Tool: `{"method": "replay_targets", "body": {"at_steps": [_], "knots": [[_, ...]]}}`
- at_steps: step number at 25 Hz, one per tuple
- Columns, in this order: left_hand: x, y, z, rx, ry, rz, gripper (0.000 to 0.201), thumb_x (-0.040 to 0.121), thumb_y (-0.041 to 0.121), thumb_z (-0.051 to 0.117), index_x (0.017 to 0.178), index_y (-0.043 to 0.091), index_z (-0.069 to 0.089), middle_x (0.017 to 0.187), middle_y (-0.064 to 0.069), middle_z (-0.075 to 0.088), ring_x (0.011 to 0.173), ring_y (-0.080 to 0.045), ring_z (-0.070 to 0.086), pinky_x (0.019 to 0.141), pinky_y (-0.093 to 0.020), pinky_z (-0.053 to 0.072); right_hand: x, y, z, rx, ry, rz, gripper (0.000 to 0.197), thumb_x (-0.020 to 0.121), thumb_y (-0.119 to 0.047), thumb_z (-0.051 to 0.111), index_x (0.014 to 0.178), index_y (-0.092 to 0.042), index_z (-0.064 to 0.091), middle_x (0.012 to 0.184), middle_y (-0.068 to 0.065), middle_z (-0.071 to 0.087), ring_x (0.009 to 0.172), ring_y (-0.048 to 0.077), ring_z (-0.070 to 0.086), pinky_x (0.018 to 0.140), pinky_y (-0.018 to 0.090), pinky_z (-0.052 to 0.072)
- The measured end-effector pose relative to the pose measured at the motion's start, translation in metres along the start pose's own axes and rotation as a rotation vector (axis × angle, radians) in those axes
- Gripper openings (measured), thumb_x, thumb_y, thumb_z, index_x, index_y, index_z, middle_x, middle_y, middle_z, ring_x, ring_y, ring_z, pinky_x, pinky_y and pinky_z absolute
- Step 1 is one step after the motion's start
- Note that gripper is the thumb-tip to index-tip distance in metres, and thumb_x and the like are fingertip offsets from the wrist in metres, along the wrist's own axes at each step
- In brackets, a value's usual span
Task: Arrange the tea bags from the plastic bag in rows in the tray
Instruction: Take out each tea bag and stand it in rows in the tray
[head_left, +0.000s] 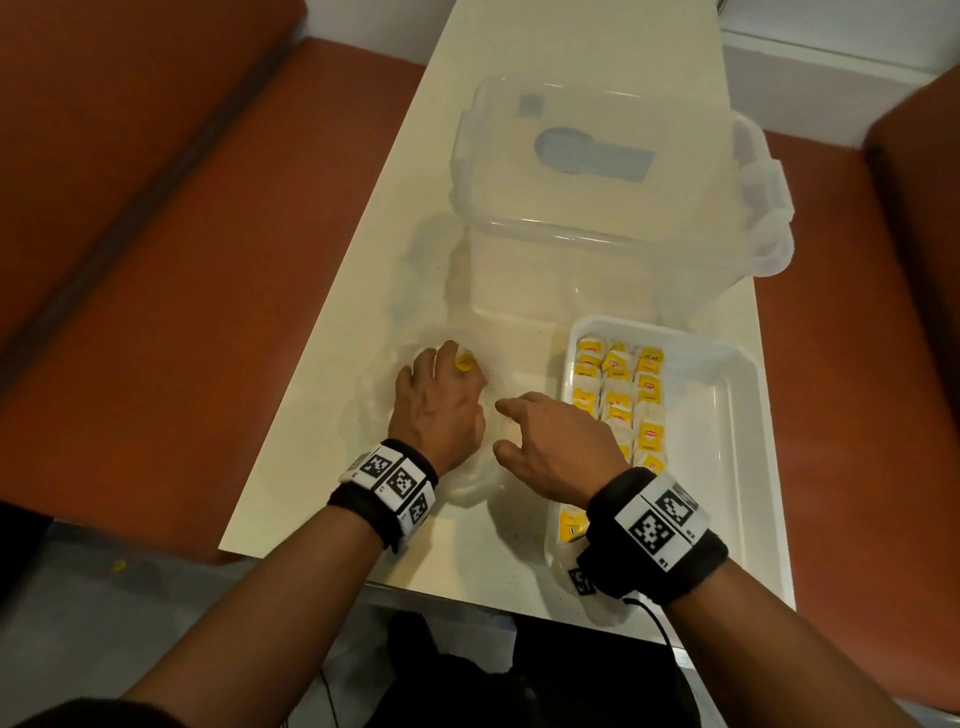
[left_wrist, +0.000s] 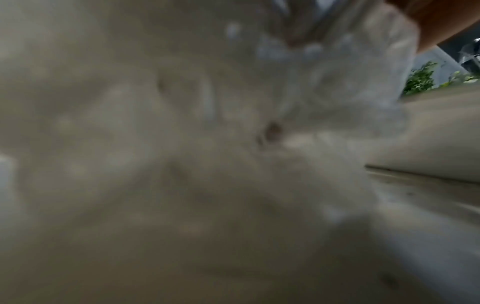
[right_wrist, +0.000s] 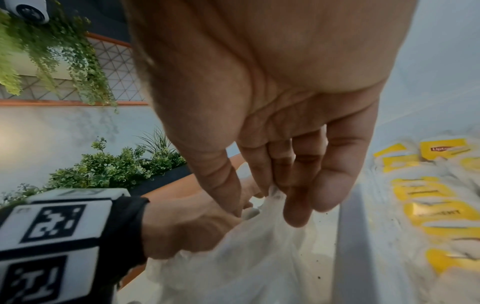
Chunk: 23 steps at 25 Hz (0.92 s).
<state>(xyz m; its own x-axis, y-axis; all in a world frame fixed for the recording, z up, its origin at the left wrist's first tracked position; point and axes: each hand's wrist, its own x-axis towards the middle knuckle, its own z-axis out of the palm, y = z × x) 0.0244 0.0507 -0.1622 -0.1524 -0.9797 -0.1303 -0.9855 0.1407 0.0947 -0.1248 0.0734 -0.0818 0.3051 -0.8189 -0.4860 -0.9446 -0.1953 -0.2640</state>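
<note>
A clear plastic bag (head_left: 470, 486) lies crumpled on the cream table, left of the white tray (head_left: 748, 467). My left hand (head_left: 444, 371) is reached into the bag, fingers curled over a yellow-tagged tea bag (head_left: 464, 362). My right hand (head_left: 511, 428) pinches the bag's rim (right_wrist: 272, 195) between thumb and fingers, beside the tray's left wall. Yellow-tagged tea bags (head_left: 618, 400) lie in rows along the tray's left side (right_wrist: 436, 205). The left wrist view shows only blurred plastic (left_wrist: 182, 144).
A large clear storage box (head_left: 597, 208) with clip latches stands behind the bag and tray. Another tea bag (head_left: 571, 525) lies by my right wrist. The tray's right half (head_left: 711, 415) is bare. Orange bench seats (head_left: 182, 286) flank the narrow table.
</note>
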Motion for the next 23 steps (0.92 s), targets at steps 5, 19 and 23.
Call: {"method": "replay_targets", "body": {"at_steps": [5, 19, 23], "knots": [[0.028, 0.011, -0.013, 0.015, 0.031, -0.039, 0.046, 0.096, 0.037, 0.033, 0.126, 0.011, 0.054, 0.123, -0.015, 0.058, 0.100, -0.034, 0.059, 0.069, -0.038, 0.041, 0.004, 0.006, -0.005, -0.019, 0.022, 0.014, 0.045, 0.097, -0.039, 0.048, 0.140, -0.024, 0.051, 0.134, 0.000, 0.057, 0.116, 0.027, 0.059, 0.082, 0.037, 0.050], [0.007, -0.032, -0.034, -0.412, -0.170, -0.007, 0.010, 0.089, 0.023, 0.059, 0.098, 0.022, 0.056, 0.111, 0.002, 0.062, 0.096, -0.022, 0.060, 0.073, -0.030, 0.042, 0.002, 0.020, -0.023, 0.047, 0.117, 0.132, 0.040, 0.094, -0.042, 0.050, 0.124, -0.020, 0.063, 0.118, 0.001, 0.069, 0.107, 0.026, 0.063, 0.085, 0.040, 0.055], [-0.007, -0.046, -0.048, -0.622, -0.170, 0.002, 0.016, 0.094, 0.017, 0.056, 0.104, 0.029, 0.051, 0.111, 0.006, 0.068, 0.084, -0.015, 0.063, 0.070, -0.030, 0.049, -0.012, 0.013, -0.013, -0.057, 0.073, 0.110, 0.041, 0.096, -0.044, 0.046, 0.126, -0.021, 0.061, 0.120, 0.000, 0.065, 0.105, 0.026, 0.063, 0.079, 0.037, 0.053]]}}
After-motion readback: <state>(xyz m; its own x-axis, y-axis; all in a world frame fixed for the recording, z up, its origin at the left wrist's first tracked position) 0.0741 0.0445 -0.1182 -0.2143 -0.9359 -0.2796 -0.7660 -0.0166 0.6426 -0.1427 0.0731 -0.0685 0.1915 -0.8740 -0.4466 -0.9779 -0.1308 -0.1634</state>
